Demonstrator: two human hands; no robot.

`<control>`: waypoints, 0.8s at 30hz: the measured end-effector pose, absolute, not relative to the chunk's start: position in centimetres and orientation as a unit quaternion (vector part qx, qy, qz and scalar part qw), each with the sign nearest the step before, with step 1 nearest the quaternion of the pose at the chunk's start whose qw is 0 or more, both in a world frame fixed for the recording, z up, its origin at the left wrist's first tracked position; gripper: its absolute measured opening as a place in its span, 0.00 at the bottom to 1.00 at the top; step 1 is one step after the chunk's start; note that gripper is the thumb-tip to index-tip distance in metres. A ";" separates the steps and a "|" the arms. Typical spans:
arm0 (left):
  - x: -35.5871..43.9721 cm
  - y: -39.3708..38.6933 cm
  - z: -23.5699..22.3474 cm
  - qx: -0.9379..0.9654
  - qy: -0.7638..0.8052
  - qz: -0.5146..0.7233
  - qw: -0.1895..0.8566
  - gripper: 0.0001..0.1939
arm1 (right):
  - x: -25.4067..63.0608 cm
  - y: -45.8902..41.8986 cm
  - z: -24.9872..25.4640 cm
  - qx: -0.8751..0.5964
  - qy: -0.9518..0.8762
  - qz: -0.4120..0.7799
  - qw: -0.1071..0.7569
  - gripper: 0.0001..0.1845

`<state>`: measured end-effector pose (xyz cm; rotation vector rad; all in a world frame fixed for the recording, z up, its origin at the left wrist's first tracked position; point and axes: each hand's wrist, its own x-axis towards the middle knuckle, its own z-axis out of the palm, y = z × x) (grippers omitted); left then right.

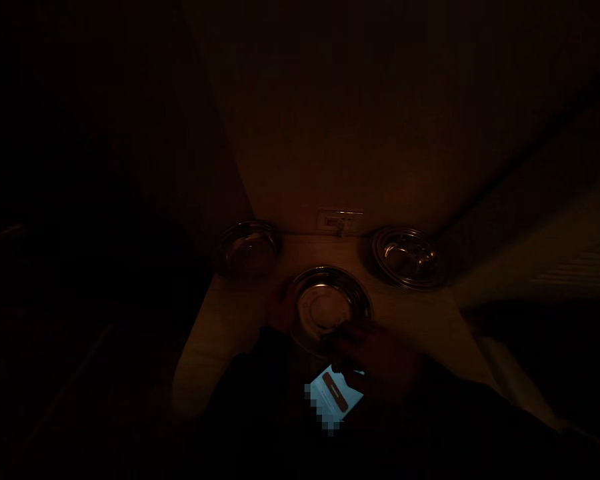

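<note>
The scene is very dark. A round shallow steel dish (325, 308) sits at the middle of a small wooden table. At its left rim is my left hand (282, 308), closed on the edge as far as the dim light shows. My right hand (380, 357) reaches over the near right rim with its fingers bent together. Whatever those fingers hold, if anything, is lost in shadow. Just below my right hand glows a lit phone screen (334, 395), partly covered by that hand.
Toward the back left of the wooden table (205, 363) stands another steel dish (250, 248). Stacked steel plates (405, 259) with shiny items inside stand at the back right. A wall socket panel (340, 220) is behind, just above the table's back edge.
</note>
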<state>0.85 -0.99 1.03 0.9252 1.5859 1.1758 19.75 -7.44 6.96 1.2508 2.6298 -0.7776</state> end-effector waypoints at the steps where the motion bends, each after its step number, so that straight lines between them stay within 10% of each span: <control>1: 0.9 -1.0 1.0 0.370 0.647 0.481 0.461 0.15 | 19.3 -7.6 7.0 0.413 0.866 -0.274 0.066 0.26; 7: 0.5 -0.6 0.5 0.389 0.649 0.477 0.448 0.15 | 17.4 -8.4 6.2 0.424 0.848 -0.313 0.049 0.37; 24: 0.0 1.0 -1.3 0.409 0.608 0.476 0.487 0.17 | 18.4 -7.7 6.7 0.393 0.888 -0.225 0.074 0.23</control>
